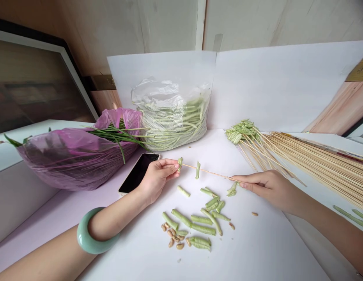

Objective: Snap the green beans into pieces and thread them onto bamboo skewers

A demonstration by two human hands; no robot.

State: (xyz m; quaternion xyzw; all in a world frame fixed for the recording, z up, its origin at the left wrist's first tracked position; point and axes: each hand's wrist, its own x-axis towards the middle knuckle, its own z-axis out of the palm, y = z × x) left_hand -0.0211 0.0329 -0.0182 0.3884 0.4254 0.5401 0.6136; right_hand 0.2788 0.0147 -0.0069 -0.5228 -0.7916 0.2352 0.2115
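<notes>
My left hand point(158, 176) pinches a short green bean piece point(180, 162) at the tip of a thin bamboo skewer point(210, 172). Another bean piece point(197, 170) is threaded a little further along the stick. My right hand point(267, 186) is closed on the skewer's other end, with a few bean pieces point(232, 189) right at its fingertips. A jade-green bangle point(92, 231) sits on my left wrist. Below the skewer, several cut bean pieces point(202, 223) and loose brown seeds point(173, 235) lie on the white table.
A clear bag of long beans point(172, 117) stands at the back. A purple bag of chives point(76, 154) lies left, a black phone point(139, 172) beside it. Bare skewers point(318, 162) and loaded skewers point(241, 130) are piled on the right. More beans point(352, 216) lie far right.
</notes>
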